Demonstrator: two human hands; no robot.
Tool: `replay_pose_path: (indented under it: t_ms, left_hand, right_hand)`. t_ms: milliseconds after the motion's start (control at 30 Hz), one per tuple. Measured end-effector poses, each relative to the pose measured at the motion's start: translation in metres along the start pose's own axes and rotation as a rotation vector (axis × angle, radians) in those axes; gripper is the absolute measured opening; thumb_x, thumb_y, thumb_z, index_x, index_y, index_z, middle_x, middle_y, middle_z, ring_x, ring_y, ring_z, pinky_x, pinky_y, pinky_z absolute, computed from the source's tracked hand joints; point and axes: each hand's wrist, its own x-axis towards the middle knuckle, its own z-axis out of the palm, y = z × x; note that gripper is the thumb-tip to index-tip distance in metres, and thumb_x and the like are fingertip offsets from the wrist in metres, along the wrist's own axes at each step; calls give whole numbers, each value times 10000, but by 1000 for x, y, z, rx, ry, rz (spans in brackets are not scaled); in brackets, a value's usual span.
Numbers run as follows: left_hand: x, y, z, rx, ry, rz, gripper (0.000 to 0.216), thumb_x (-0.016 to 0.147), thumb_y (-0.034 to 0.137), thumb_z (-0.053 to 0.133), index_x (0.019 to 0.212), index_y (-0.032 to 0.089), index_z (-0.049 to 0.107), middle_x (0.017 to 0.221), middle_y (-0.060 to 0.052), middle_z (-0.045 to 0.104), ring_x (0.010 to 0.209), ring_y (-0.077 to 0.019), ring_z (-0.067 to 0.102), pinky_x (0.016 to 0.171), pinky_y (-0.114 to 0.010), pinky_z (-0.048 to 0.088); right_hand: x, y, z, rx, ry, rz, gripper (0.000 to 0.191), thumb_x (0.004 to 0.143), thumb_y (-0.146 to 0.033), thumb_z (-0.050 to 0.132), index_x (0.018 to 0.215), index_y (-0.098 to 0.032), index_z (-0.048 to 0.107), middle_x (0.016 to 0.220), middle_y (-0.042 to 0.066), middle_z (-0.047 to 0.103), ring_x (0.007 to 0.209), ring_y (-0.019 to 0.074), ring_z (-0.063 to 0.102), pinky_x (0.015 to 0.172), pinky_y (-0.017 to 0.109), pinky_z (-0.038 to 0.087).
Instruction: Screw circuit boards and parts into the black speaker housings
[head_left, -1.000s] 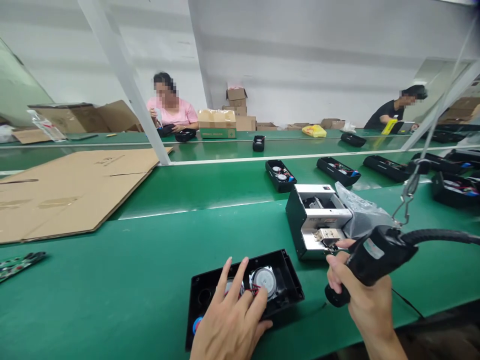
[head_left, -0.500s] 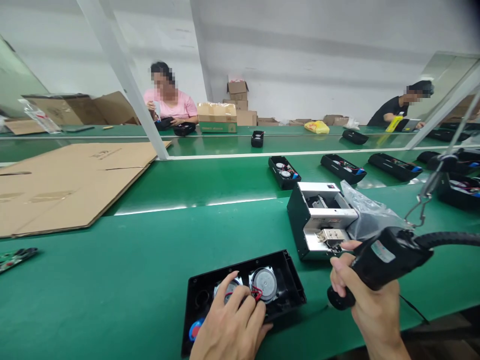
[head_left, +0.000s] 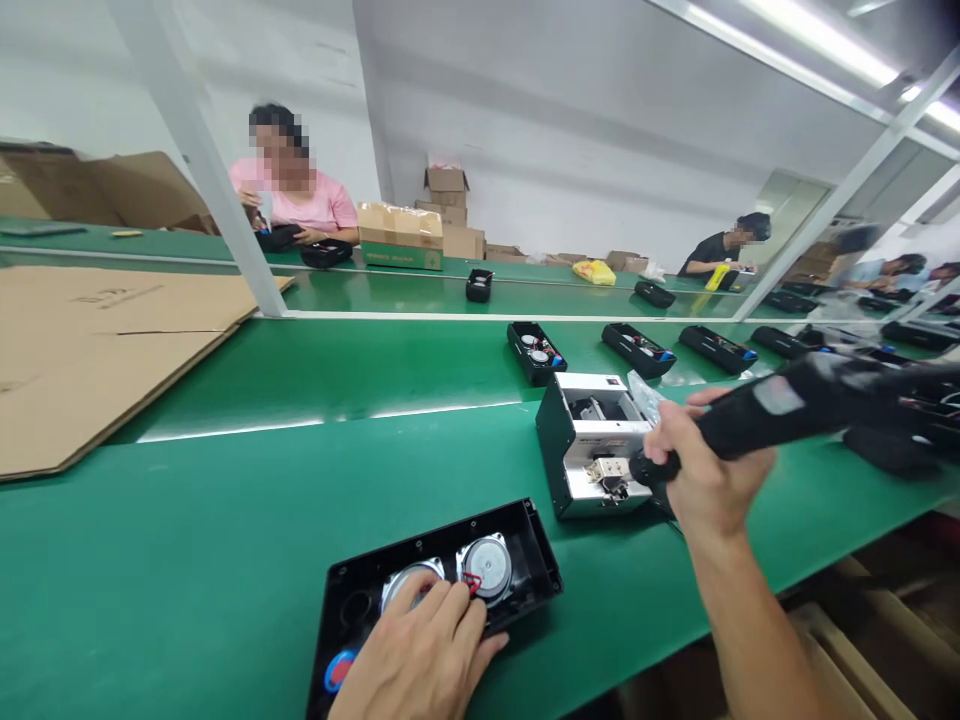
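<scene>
Left hand (head_left: 416, 650), fingers open, presses on a speaker (head_left: 411, 585), steadying its black case (head_left: 442, 520); right hand (head_left: 709, 470) grips an electric screwdriver (head_left: 780, 410) just beside a metal screw feeder (head_left: 592, 445).

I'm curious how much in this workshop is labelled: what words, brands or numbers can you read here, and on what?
Nothing here can be read with certainty.
Cardboard sheet: printed marks, too blurred to read.
Black corded electric screwdriver: white sticker, too blurred to read.
Screw feeder: small markings, too small to read.
Green carton: printing, too small to read.
</scene>
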Motion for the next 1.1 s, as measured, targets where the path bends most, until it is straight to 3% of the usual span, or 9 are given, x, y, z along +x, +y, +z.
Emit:
replay_pose_path:
  t_ms: [133, 267, 400, 500, 633, 800, 1100]
  left_hand:
    - [0, 1, 2, -7, -38, -21, 442, 1185, 301, 342, 850, 232, 622, 777, 1, 651, 713, -239, 604, 821, -439, 384]
    - [0, 0, 5, -26, -31, -38, 457, 1186, 339, 369, 825, 228, 627, 777, -2, 652, 726, -244, 606, 860, -458, 383]
    - [-2, 1, 8, -34, -66, -53, 372, 1135, 398, 553, 815, 223, 623, 761, 17, 635, 736, -239, 612, 909, -480, 388]
    - [-1, 3, 8, -42, -83, -66, 335, 1080, 422, 670, 818, 220, 617, 766, 28, 632, 733, -230, 613, 905, -478, 402]
    - [2, 5, 5, -61, -91, -90, 334, 1084, 421, 674, 823, 221, 615, 774, 31, 638, 741, -223, 630, 907, -475, 421]
    - [2, 3, 5, -80, -78, -92, 360, 1097, 437, 656, 812, 221, 611, 763, 33, 649, 731, -203, 637, 892, -455, 436]
    - [4, 5, 2, -95, -98, -100, 386, 1112, 452, 625, 809, 212, 626, 748, 34, 644, 723, -193, 640, 858, -444, 459]
  right_hand:
    - [3, 16, 2, -73, -119, 83, 324, 828, -324, 895, 916, -237, 595, 502, -119, 556, 391, 107, 507, 467, 277, 445]
    - [-11, 9, -5, -162, -332, 266, 333, 834, -363, 890, 978, -227, 623, 476, -108, 550, 389, 106, 487, 437, 256, 408]
    - [-47, -17, -11, 58, -380, 419, 301, 896, -336, 841, 1080, -245, 621, 513, -118, 511, 391, 92, 453, 435, 249, 394]
    - [-73, -41, -8, 252, -326, 399, 222, 955, -270, 758, 1139, -273, 636, 552, -111, 504, 386, 84, 455, 418, 233, 388]
    - [-97, -57, 9, 387, -309, 329, 166, 996, -258, 688, 1148, -305, 641, 560, -110, 480, 395, 85, 446, 417, 224, 405]
    - [-115, -42, 31, 428, -423, 348, 166, 1031, -264, 674, 1161, -329, 593, 606, -108, 517, 439, 90, 488, 444, 216, 441]
    - [-121, -30, 31, 428, -523, 366, 177, 1057, -223, 633, 1192, -317, 569, 654, -103, 526, 470, 80, 506, 477, 211, 460]
